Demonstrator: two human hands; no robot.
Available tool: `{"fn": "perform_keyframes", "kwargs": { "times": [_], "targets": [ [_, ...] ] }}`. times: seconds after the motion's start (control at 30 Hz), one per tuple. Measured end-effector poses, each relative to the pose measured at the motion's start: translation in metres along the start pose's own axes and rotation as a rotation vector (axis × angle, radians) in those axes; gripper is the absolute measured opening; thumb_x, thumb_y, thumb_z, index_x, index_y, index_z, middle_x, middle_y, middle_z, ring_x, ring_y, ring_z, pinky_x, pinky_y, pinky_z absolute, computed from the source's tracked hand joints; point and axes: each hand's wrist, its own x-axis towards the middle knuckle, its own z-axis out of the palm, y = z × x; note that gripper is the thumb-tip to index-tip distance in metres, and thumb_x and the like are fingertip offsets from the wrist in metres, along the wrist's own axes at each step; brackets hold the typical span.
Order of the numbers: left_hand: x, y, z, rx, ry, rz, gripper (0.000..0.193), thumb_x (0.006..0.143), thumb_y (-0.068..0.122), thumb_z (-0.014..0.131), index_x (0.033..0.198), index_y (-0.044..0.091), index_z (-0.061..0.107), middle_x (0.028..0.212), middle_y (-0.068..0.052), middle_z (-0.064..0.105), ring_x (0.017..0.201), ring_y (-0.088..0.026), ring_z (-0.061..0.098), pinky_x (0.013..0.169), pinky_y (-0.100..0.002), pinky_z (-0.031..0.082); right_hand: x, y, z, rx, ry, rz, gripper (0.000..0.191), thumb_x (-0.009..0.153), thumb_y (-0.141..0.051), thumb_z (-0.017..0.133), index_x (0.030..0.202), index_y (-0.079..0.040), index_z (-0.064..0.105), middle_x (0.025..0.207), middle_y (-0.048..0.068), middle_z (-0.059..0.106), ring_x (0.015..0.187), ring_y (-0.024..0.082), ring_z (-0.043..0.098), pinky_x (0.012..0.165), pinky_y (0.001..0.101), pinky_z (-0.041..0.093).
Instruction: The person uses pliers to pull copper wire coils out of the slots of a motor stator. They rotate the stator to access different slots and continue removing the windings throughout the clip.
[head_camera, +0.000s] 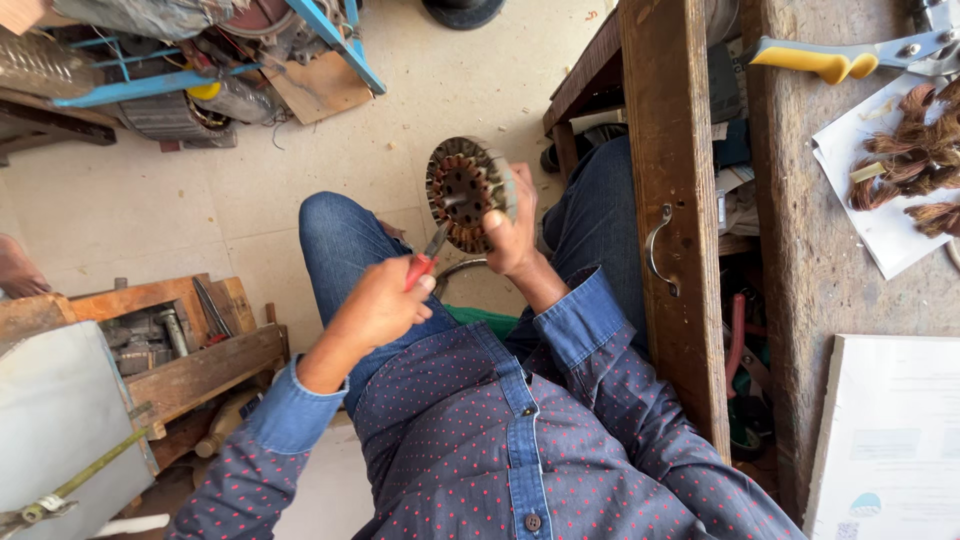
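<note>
While right hand (515, 235) grips one stator (463, 193), left hand (385, 300) grip clamps one red-handled pliers (428, 256).

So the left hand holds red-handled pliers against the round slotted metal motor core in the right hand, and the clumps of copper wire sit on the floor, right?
Not quite. In the head view the clumps of copper wire lie on white paper on the wooden workbench, not the floor. The rest stands.

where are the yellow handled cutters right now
In the head view, the yellow-handled cutters lie at the top right on the wooden workbench, just above the white sheet holding clumps of copper wire.
</note>
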Motion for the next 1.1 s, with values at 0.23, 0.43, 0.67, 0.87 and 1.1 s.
{"fn": "perform_keyframes", "kwargs": {
  "times": [0.23, 0.43, 0.67, 0.87, 1.1],
  "targets": [
    [0.006, -0.007, -0.013, 0.004, -0.057, 0.073, 0.02, 0.097, 0.016, 0.061, 0.101, -0.002, 0.067, 0.079, -0.012, 0.073, 0.065, -0.019, 0.075, 0.058, -0.034, 0.06, -0.02, 0.011, 0.025, 0.897, 0.079, 0.426, 0.07, 0.087, -0.052, 0.057, 0.133, 0.0, 0.053, 0.126, 0.014, 0.061, 0.114, 0.028, 0.057, 0.103, 0.0458, 0.044],
    [0.016, -0.016, -0.01, -0.042, -0.101, 0.003, 0.023, 0.098, 0.017, 0.06, 0.1, -0.005, 0.068, 0.077, -0.014, 0.073, 0.067, -0.019, 0.075, 0.06, -0.034, 0.061, -0.014, 0.004, 0.009, 0.044, 0.095, -0.138, 0.068, 0.091, -0.055, 0.044, 0.129, -0.003, 0.063, 0.126, 0.01, 0.067, 0.109, 0.026, 0.056, 0.101, 0.0378, 0.042],
    [0.005, -0.037, -0.01, -0.054, -0.03, 0.022, 0.023, 0.097, 0.016, 0.06, 0.099, -0.005, 0.068, 0.081, -0.011, 0.074, 0.07, -0.019, 0.077, 0.062, -0.033, 0.062, -0.027, 0.006, 0.03, 0.341, -0.045, 0.138, 0.076, 0.094, -0.062, 0.048, 0.13, 0.004, 0.054, 0.123, 0.019, 0.055, 0.116, 0.033, 0.051, 0.104, 0.0459, 0.041],
    [-0.031, -0.047, -0.008, 0.022, 0.097, 0.112, 0.027, 0.093, 0.019, 0.067, 0.11, -0.001, 0.065, 0.075, -0.016, 0.074, 0.067, -0.022, 0.076, 0.063, -0.035, 0.059, -0.033, 0.002, 0.031, 0.256, -0.183, 0.128, 0.076, 0.096, -0.063, 0.044, 0.128, 0.004, 0.055, 0.119, 0.021, 0.058, 0.112, 0.036, 0.053, 0.102, 0.0474, 0.042],
    [-0.04, -0.055, 0.006, -0.115, 0.207, 0.22, 0.032, 0.098, 0.026, 0.06, 0.108, -0.004, 0.064, 0.087, -0.015, 0.074, 0.071, -0.021, 0.078, 0.053, -0.033, 0.062, -0.011, -0.017, 0.023, -0.266, -0.422, -0.2, 0.062, 0.084, -0.061, 0.046, 0.101, -0.003, 0.06, 0.093, 0.017, 0.058, 0.089, 0.038, 0.053, 0.092, 0.0491, 0.04]
  ]
}}
